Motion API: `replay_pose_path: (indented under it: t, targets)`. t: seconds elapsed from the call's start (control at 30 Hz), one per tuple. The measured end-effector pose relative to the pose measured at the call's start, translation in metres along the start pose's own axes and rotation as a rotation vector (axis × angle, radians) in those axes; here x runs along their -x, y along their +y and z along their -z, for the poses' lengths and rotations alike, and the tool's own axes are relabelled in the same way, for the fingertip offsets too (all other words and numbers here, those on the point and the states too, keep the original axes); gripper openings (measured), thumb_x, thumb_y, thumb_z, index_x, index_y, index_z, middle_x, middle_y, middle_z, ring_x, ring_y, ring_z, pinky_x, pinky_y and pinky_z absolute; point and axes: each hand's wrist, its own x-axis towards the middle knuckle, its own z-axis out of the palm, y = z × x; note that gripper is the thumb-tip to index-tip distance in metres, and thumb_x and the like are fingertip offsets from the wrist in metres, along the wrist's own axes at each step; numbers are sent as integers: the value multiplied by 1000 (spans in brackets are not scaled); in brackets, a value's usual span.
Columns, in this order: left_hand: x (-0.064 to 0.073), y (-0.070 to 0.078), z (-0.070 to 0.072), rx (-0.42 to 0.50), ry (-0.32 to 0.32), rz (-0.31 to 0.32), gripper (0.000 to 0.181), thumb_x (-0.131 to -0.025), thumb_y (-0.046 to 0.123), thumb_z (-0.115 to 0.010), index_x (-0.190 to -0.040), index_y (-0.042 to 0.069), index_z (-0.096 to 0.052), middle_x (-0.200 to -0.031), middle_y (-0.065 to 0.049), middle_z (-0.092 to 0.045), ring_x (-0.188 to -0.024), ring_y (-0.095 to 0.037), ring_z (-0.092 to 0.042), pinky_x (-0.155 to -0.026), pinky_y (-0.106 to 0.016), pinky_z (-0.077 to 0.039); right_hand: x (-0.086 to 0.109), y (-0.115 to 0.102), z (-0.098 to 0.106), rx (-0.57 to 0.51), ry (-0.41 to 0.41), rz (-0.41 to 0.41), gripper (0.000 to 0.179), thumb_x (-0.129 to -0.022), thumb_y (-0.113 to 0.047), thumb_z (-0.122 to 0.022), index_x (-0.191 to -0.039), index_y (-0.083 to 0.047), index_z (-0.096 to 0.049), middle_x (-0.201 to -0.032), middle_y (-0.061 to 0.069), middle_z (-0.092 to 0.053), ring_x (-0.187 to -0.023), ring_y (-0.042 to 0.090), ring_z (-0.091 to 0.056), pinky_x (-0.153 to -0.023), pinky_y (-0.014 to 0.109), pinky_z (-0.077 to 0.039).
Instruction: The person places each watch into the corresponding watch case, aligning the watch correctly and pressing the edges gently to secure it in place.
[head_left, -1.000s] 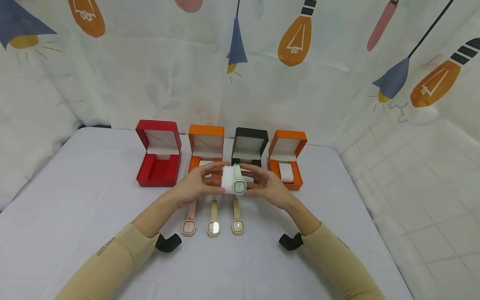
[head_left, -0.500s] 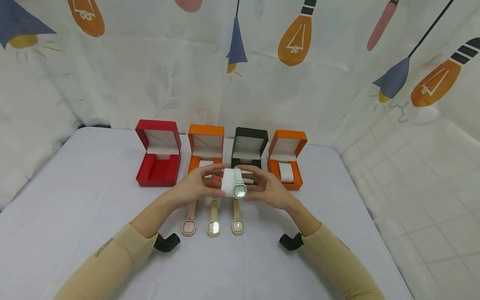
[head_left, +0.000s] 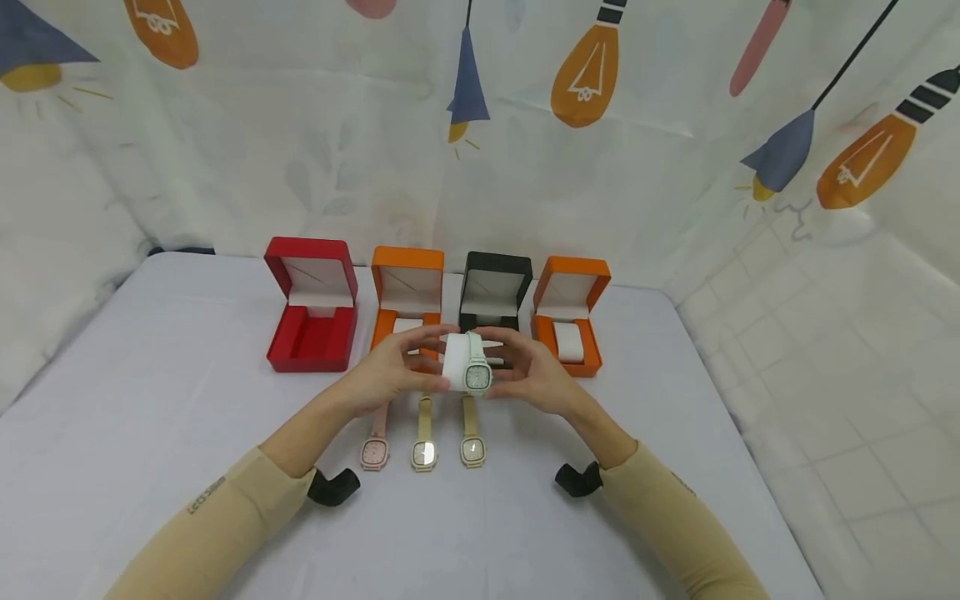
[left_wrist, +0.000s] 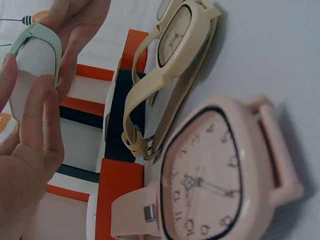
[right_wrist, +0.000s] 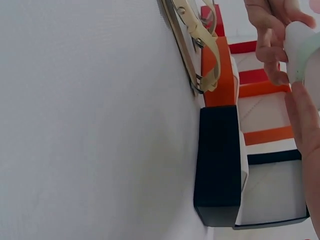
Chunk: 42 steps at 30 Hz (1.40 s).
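Observation:
A mint-green watch (head_left: 477,377) is strapped round a white cushion (head_left: 453,364), held up between both hands above the table. My left hand (head_left: 401,362) grips the cushion's left side, thumb at its lower front and fingers behind. On the other side my right hand (head_left: 536,373) pinches the watch and cushion between thumb and fingers. The left wrist view shows the green strap (left_wrist: 47,34) curving over the cushion's end. Below the hands lie a pink watch (head_left: 375,452) and two cream-yellow watches, one in the middle (head_left: 423,454) and one at right (head_left: 473,450).
Open boxes stand in a row behind: a red box (head_left: 281,346), an orange box (head_left: 384,325), a dark green box (head_left: 468,321) and a second orange box (head_left: 592,350) with a white cushion (head_left: 568,342). A printed curtain (head_left: 300,125) hangs behind the white table (head_left: 187,375).
The watch and cushion tilted slightly between the hands, the dial's glare coming and going. Both hands keep their hold. The head view has shifted a little.

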Motion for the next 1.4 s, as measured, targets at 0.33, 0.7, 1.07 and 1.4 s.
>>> replay_pose_path:
  t: [0.33,0.7,1.07,1.4]
  targets:
    - [-1,7,-3,17,-4,33,74,-89,7,-81,-154,16,-47,-137,-17,-52,-115,-34,-63,-92,-38,-57,2,0,3,-10,21,-21,75,-84,18,-74,-151,2,-44,-148,18,-49,-126,36,-58,-93,45,-56]
    - [-1,3,-4,54,4,37,77,-89,9,-82,-155,16,-44,-137,-18,-52,-116,-35,-62,-91,-39,-58,3,4,-2,20,44,-4,74,-86,16,-73,-152,-1,-45,-152,15,-47,-129,36,-55,-94,43,-56]
    - [-2,2,-8,66,47,43,77,-88,7,-82,-155,16,-44,-139,-17,-51,-114,-34,-63,-90,-39,-59,3,3,-8,81,31,31,76,-89,16,-70,-157,-1,-38,-158,14,-40,-134,41,-50,-100,39,-53]
    - [3,2,-2,-5,39,14,79,-87,10,-84,-155,15,-45,-135,-16,-55,-115,-32,-64,-91,-36,-58,2,0,-6,88,-30,32,80,-89,13,-72,-158,-6,-36,-161,9,-36,-142,36,-43,-106,41,-48]
